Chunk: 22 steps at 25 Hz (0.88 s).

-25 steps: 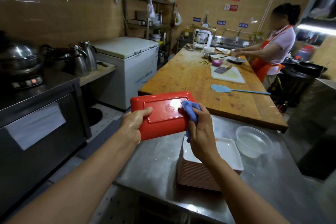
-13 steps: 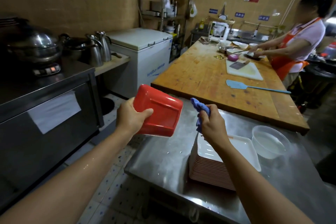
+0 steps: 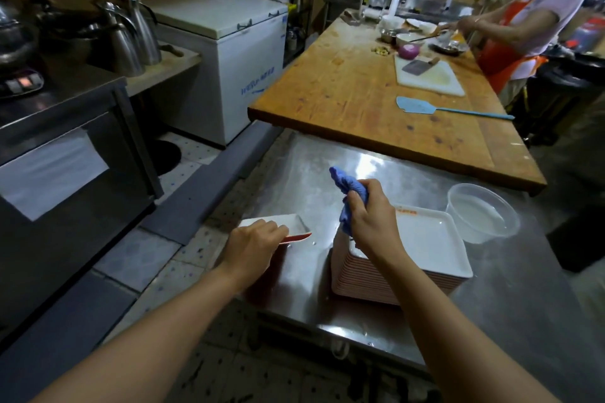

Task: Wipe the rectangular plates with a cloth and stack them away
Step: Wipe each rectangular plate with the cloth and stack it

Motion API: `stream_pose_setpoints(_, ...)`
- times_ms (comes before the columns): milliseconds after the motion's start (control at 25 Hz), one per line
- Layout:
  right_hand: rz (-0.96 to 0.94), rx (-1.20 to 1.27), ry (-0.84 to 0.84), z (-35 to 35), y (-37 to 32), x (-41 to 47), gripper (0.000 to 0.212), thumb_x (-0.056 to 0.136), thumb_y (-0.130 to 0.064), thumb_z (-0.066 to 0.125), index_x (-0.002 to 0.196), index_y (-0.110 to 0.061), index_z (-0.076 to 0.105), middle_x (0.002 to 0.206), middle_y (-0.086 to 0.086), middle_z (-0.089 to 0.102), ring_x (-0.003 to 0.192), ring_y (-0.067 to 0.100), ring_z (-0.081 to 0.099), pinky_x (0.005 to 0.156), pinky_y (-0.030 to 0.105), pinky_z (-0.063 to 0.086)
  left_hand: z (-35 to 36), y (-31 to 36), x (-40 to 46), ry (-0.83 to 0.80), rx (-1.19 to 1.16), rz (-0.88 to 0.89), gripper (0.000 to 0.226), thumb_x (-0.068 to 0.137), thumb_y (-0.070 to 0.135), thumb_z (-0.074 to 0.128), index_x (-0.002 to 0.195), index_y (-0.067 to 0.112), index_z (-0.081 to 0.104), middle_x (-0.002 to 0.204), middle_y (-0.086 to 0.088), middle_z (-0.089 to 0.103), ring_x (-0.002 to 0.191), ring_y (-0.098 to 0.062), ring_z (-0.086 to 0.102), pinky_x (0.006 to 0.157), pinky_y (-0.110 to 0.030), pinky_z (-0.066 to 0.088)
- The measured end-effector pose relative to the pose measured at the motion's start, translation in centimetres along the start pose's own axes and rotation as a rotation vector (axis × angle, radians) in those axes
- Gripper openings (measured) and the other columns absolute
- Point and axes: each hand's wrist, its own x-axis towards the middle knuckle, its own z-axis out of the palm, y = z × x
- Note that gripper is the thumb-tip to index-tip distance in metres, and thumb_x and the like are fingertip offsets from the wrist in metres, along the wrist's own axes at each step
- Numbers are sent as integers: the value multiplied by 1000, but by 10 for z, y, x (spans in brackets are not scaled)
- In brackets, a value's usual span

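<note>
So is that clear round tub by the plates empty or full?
Partly filled. The clear tub holds a shallow layer of cloudy liquid, well below its rim, and stands upright on the steel table.

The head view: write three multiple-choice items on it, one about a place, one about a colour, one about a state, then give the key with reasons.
1. Where does the clear plastic bowl stand?
A. on the wooden table
B. on the steel counter, right of the plate stack
C. on the chest freezer

2. What colour is the cloth?
A. blue
B. yellow
C. white

3. What is the left hand doing?
A. hanging empty over the floor
B. gripping the spatula
C. holding a single plate at the counter's left edge

Key: 1 B, the bowl sits on the steel counter beside the plate stack. 2 A, the bunched cloth in the right hand is blue. 3 C, the fingers close over a single plate, white face up, its red underside showing at the edge.
</note>
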Motion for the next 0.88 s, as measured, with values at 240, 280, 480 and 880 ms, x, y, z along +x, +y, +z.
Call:
stream_pose_setpoints(240,13,29,11,1,11,3,9,97,-12,42,100,-15,50,63,-7,57,48,0,57,43,17,47,40,-2,-19,-94,54,81,26,48,-1,83,58,16,66,56,1,61,48,-19,57,31,-21,38)
stream_pose_setpoints(280,26,31,13,-1,13,3,9,97,-12,42,100,-15,50,62,-5,57,46,3,56,44,21,49,46,-2,-23,-114,53,88,26,48,1,84,58,16,66,58,2,63,49,-18,57,31,-20,36)
stream_pose_setpoints(480,82,18,36,-11,21,2,8,97,-16,42,100,-17,49,63,0,59,49,14,59,37,20,41,63,-4,-32,-248,14,81,34,43,23,93,59,15,64,62,4,63,57,-17,59,31,-20,34)
stream_pose_setpoints(880,158,16,111,-42,47,-4,11,98,-19,42,105,-19,50,82,9,63,61,23,62,35,14,38,97,-8,-39,-546,6,-28,47,75,55,67,104,20,54,114,8,53,99,-13,47,57,-24,35)
